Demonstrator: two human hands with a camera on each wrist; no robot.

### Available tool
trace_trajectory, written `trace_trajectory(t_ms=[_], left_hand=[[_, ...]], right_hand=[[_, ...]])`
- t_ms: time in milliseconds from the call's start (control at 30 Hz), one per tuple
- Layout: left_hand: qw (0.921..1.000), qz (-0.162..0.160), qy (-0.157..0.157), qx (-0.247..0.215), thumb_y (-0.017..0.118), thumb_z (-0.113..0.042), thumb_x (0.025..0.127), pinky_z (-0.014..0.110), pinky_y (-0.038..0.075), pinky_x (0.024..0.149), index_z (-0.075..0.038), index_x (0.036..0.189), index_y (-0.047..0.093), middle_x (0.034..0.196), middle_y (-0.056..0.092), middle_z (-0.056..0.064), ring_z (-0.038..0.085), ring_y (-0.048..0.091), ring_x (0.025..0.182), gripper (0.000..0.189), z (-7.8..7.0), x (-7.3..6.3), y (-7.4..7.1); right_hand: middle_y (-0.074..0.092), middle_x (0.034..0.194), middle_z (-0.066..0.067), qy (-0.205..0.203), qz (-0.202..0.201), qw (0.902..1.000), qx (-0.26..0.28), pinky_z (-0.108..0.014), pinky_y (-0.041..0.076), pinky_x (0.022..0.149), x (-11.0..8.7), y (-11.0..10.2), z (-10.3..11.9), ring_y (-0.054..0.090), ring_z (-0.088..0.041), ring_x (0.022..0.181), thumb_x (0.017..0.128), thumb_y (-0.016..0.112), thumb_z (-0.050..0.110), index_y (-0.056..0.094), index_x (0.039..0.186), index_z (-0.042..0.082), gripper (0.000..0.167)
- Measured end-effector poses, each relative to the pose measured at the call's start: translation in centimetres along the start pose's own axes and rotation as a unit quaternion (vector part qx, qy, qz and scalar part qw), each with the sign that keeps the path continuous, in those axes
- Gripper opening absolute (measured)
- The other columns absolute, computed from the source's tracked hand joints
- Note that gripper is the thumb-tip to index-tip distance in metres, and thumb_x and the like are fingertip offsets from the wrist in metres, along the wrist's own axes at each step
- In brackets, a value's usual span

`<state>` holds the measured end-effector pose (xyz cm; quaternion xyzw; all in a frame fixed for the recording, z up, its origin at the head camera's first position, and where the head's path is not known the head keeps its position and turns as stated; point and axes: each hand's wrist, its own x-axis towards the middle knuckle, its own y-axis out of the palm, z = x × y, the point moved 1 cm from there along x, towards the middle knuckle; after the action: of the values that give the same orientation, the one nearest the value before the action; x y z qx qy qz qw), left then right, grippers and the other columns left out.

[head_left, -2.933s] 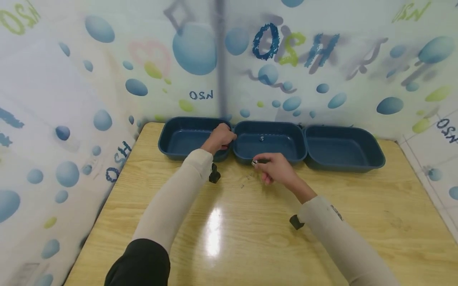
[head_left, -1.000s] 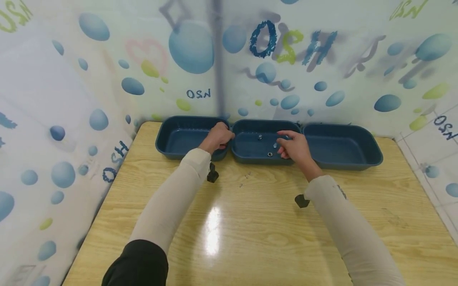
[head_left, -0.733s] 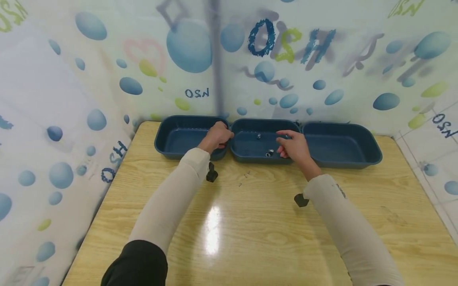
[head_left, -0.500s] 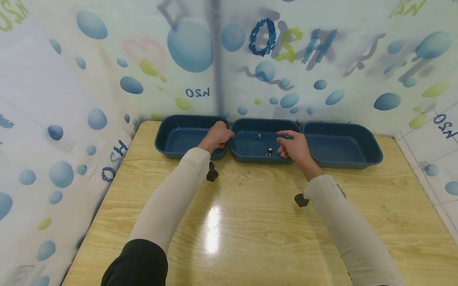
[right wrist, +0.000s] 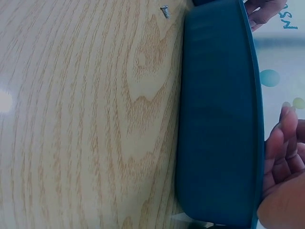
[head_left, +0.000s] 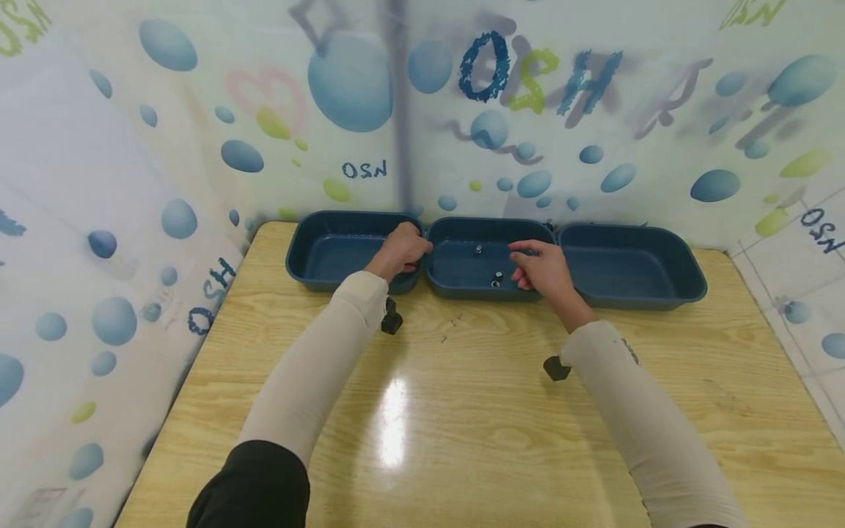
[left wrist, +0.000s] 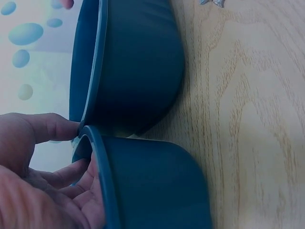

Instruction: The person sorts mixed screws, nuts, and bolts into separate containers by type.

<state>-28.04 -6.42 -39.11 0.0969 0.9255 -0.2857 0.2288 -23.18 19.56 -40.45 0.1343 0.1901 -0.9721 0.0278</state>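
My left hand [head_left: 399,249] pinches the touching rims of the left blue bin [head_left: 310,279] and the middle blue bin [head_left: 462,292]. In the left wrist view its thumb [left wrist: 57,128] lies at the middle bin's rim, its other fingers inside the left bin. Over the right part of the middle bin hangs my right hand [head_left: 546,270], fingers loosely bent and apart, holding nothing. On that bin's floor sit three small shiny metal nuts: one nut [head_left: 478,250] toward the back, a second nut [head_left: 498,276] and a third nut [head_left: 495,284] close together near the front wall.
A third blue bin [head_left: 634,301] adjoins on the right. Several small screws [head_left: 444,339] lie on the wooden table [head_left: 475,440] before the middle bin; one screw [right wrist: 165,12] shows in the right wrist view. A patterned wall [head_left: 436,147] rises behind the bins.
My right hand has moved from in front of the middle bin to above it and let go of the nuts. Two more nuts now lie inside. My left hand stays at the rims.
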Motion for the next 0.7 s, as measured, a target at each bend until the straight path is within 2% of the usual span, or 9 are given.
trace_trajectory(t_ms=[400, 567, 633, 700], left_hand=[[0.9997, -0.006, 0.007, 0.025, 0.055, -0.022, 0.099, 0.036, 0.052, 0.066, -0.018, 0.064, 0.028, 0.056, 0.026, -0.002, 0.017, 0.036, 0.051, 0.044, 0.1, 0.0, 0.1], [0.9983, -0.019, 0.020, 0.052, 0.055, -0.023, 0.098, 0.033, 0.050, 0.059, -0.017, 0.065, 0.028, 0.053, 0.025, -0.002, 0.015, 0.029, 0.045, 0.043, -0.1, -0.3, 0.0], [0.9963, -0.035, 0.029, 0.073, 0.054, -0.024, 0.098, 0.033, 0.047, 0.056, -0.015, 0.075, 0.041, 0.056, 0.032, -0.001, 0.015, 0.032, 0.045, 0.028, -0.3, -0.6, -0.1], [0.9928, -0.054, 0.042, 0.098, 0.052, -0.027, 0.098, 0.033, 0.043, 0.056, -0.011, 0.099, 0.049, 0.063, 0.041, 0.001, 0.016, 0.037, 0.049, 0.016, -0.5, -1.0, -0.2]], right_hand=[[0.065, 0.065, -0.003, -0.006, -0.001, 0.9999, 0.012, -0.034, 0.056, 0.058, -0.3, -0.3, 0.4, 0.058, -0.013, 0.051, 0.099, 0.058, 0.023, 0.061, 0.128, 0.009, 0.033], [0.066, 0.069, -0.004, -0.015, 0.005, 0.9998, 0.014, -0.035, 0.057, 0.063, -0.3, -1.0, 1.0, 0.061, -0.015, 0.055, 0.099, 0.059, 0.024, 0.060, 0.130, 0.007, 0.035], [0.066, 0.070, -0.003, -0.018, 0.006, 0.9998, 0.010, -0.032, 0.057, 0.063, -0.4, -1.4, 1.3, 0.061, -0.015, 0.056, 0.099, 0.059, 0.025, 0.059, 0.131, 0.006, 0.037], [0.066, 0.071, -0.002, -0.020, 0.001, 0.9998, 0.006, -0.029, 0.056, 0.063, -0.4, -2.0, 1.6, 0.061, -0.014, 0.057, 0.099, 0.059, 0.027, 0.059, 0.130, 0.007, 0.037]])
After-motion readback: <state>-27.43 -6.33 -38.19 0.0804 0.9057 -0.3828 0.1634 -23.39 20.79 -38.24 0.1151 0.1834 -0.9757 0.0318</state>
